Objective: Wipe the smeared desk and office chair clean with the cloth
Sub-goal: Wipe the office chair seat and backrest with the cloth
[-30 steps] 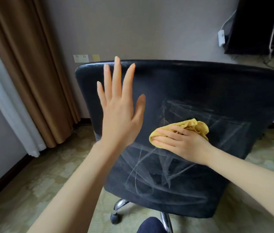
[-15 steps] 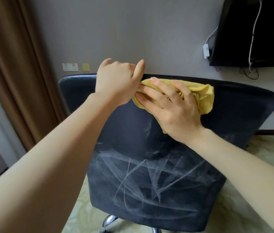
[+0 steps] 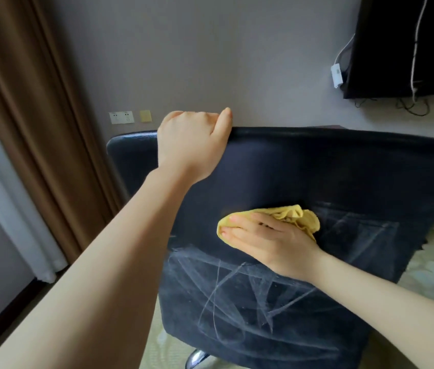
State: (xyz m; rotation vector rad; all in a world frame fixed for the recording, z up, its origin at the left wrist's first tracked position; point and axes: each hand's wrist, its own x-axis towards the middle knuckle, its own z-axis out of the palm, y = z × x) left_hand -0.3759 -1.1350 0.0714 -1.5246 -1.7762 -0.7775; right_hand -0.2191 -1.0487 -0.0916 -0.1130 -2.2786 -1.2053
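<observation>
Two bare forearms reach forward from the bottom of the frame. The right hand (image 3: 269, 241), in the lower centre-right, lies flat on the yellow cloth (image 3: 299, 218). Its fingers are straight and close together, and they press the bunched cloth against the back of the office chair (image 3: 343, 171). The cloth sits in the middle of the backrest, just at the upper border of the white smears (image 3: 237, 296). Below and to the right of this hand many pale lines cross the dark fabric, while above the cloth it looks mostly clean. At the bottom edge a bit of the chrome base (image 3: 197, 356) shows.

Further up, in the centre, the left hand (image 3: 193, 147) grips the top edge of the backrest, with its fingers curled over it and the thumb on the rim.

To do this step well, I think the left hand should hold firmly, so that the chair does not roll or turn. The right hand should go downward in overlapping strokes with even pressure. The cloth should be refolded to a fresh side when it becomes chalky, otherwise the smears only spread. Much of the lower part is not yet wiped.

Behind, a brown curtain (image 3: 24, 129) fills the upper left and wall sockets (image 3: 121, 117) sit on the grey wall. A black screen (image 3: 407, 46) with cables hangs in the upper right. The desk is not in view.
</observation>
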